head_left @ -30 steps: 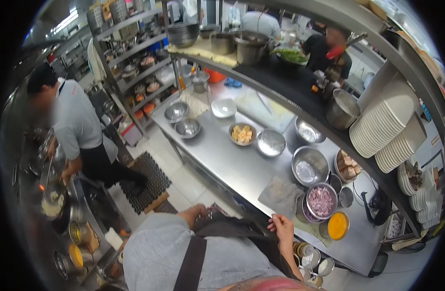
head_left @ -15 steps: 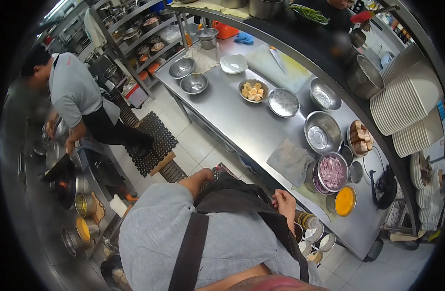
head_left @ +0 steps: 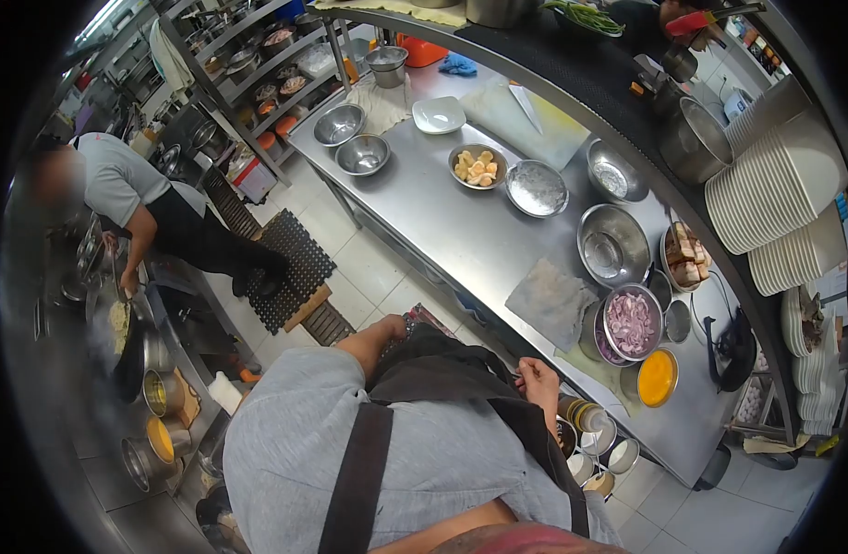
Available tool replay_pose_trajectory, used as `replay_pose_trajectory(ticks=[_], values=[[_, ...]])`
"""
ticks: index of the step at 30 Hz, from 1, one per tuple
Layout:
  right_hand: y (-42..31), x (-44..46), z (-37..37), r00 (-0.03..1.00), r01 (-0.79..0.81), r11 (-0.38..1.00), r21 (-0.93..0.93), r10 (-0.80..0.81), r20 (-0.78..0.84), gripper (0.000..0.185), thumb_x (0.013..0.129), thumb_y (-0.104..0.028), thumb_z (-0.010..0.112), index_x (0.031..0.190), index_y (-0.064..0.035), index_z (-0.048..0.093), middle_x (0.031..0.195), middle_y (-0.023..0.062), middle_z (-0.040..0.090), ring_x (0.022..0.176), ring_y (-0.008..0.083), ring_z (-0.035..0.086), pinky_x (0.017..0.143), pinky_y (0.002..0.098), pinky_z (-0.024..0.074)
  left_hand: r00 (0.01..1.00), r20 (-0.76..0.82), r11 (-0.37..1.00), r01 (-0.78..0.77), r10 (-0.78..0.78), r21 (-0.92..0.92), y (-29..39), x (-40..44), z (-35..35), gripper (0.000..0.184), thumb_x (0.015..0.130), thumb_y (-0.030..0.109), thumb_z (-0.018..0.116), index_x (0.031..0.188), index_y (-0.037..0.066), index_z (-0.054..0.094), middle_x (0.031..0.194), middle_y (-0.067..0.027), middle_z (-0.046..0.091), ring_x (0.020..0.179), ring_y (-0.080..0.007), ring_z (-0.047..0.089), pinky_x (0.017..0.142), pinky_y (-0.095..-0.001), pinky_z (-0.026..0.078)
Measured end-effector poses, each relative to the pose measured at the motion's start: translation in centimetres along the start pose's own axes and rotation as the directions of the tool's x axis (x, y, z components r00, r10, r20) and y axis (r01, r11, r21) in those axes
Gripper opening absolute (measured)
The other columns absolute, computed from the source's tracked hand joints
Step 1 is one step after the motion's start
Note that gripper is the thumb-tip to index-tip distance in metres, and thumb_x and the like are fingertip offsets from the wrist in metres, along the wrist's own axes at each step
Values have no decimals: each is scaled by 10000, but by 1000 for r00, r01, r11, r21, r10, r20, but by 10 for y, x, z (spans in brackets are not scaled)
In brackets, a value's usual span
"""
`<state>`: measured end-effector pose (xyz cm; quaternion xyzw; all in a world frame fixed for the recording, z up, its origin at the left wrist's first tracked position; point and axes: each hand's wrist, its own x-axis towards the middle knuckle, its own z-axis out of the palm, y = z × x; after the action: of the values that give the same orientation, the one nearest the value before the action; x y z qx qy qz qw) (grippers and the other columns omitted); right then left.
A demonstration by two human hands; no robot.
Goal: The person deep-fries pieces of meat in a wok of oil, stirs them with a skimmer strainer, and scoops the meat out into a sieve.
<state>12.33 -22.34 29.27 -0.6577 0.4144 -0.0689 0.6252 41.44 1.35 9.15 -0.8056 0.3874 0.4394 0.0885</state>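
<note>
My left hand (head_left: 392, 331) is low in front of me, by the dark apron (head_left: 433, 369) and a patterned cloth (head_left: 426, 317); its fingers are mostly hidden. Beside the apron's right edge is my right hand (head_left: 539, 382), fingers curled in; whether they hold anything is unclear. Nearest to it are a capped squeeze bottle (head_left: 586, 414) and several small containers (head_left: 623, 455) below the counter edge. On the steel counter (head_left: 433, 217) stand a bowl of sliced purple onions (head_left: 631, 323), a container of orange-yellow liquid (head_left: 658, 379) and a grey cloth (head_left: 551, 300).
Along the counter are steel bowls (head_left: 363, 155), a bowl of yellowish pieces (head_left: 478, 167), a knife (head_left: 526, 106) on a cutting board (head_left: 489, 102) and a black pan (head_left: 738, 355). Stacked white bowls (head_left: 766, 180) fill the right shelf. At left, a co-worker (head_left: 138, 189) stands at a wok (head_left: 119, 342).
The co-worker has bent further over the stove; the wok's flame is no longer visible and pale yellow food shows in it. My hands have hardly moved; the view shifted slightly.
</note>
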Motion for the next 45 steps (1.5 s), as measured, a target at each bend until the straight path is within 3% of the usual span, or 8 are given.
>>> replay_pose_trajectory(ticks=[11, 18, 21, 26, 29, 31, 41, 45], values=[[9, 8, -16, 995, 77, 977, -197, -89, -51, 221, 867, -203, 602, 929, 2, 655, 687, 49, 636, 544, 106, 589, 494, 248, 452, 967, 241, 978, 131, -89, -165, -5, 25, -6, 305, 786, 218, 529, 959, 10, 670, 951, -161, 671, 857, -265, 662, 641, -375, 562], [-6, 0, -21, 988, 81, 969, -233, -109, -110, 244, 857, -228, 612, 960, -12, 663, 718, 100, 661, 620, 179, 643, 599, 295, 497, 978, 139, 951, -112, 157, -288, -5, 47, -4, 480, 715, 214, 676, 1137, 2, 586, 1135, -120, 613, 838, -219, 661, 616, -333, 581], [-20, -5, -19, 903, 374, 883, -283, -416, -106, 327, 854, -315, 616, 989, -21, 663, 816, 141, 674, 835, 276, 647, 756, 332, 484, 970, 128, 952, -170, 208, -256, 5, 55, -15, 609, 697, 247, 707, 1227, 8, 527, 1168, -108, 604, 865, -225, 658, 635, -336, 583], [-26, -7, -16, 959, 263, 937, -228, -229, 165, 332, 853, -346, 603, 931, -34, 687, 829, 157, 673, 778, 288, 650, 690, 339, 478, 951, 100, 954, -285, 293, -89, -20, 87, -4, 524, 723, 238, 659, 1187, 14, 564, 1134, -134, 614, 864, -255, 663, 633, -351, 583], [-15, -2, -20, 962, 262, 920, -292, -226, 152, 340, 856, -352, 600, 903, -28, 690, 804, 158, 667, 737, 271, 653, 661, 344, 475, 961, 143, 972, -234, 237, -36, 1, 70, -33, 409, 743, 194, 597, 1111, 16, 614, 1065, -166, 636, 810, -279, 670, 620, -358, 582], [-15, -4, -21, 967, 252, 925, -283, -229, 113, 327, 855, -337, 603, 888, -24, 691, 788, 157, 664, 708, 253, 652, 647, 337, 475, 981, 140, 980, 153, -135, -125, 40, 24, -66, 459, 735, 184, 614, 1186, 101, 595, 1043, -143, 648, 846, -246, 668, 667, -347, 570], [-7, 3, -26, 977, 207, 941, -266, -187, 99, 323, 846, -336, 611, 891, -26, 688, 700, 168, 642, 620, 222, 630, 612, 327, 466, 993, 74, 988, 97, -89, -118, 25, 19, -20, 273, 718, 185, 544, 845, -6, 693, 881, -178, 677, 696, -283, 676, 641, -377, 559], [-5, 6, -26, 984, 171, 954, -247, -151, 98, 305, 860, -296, 609, 871, 0, 680, 671, 122, 648, 606, 148, 594, 598, 295, 455, 988, 122, 992, 100, -90, -82, 15, 22, -10, 435, 678, 252, 674, 1027, -7, 647, 897, -156, 671, 671, -272, 668, 556, -369, 571]])
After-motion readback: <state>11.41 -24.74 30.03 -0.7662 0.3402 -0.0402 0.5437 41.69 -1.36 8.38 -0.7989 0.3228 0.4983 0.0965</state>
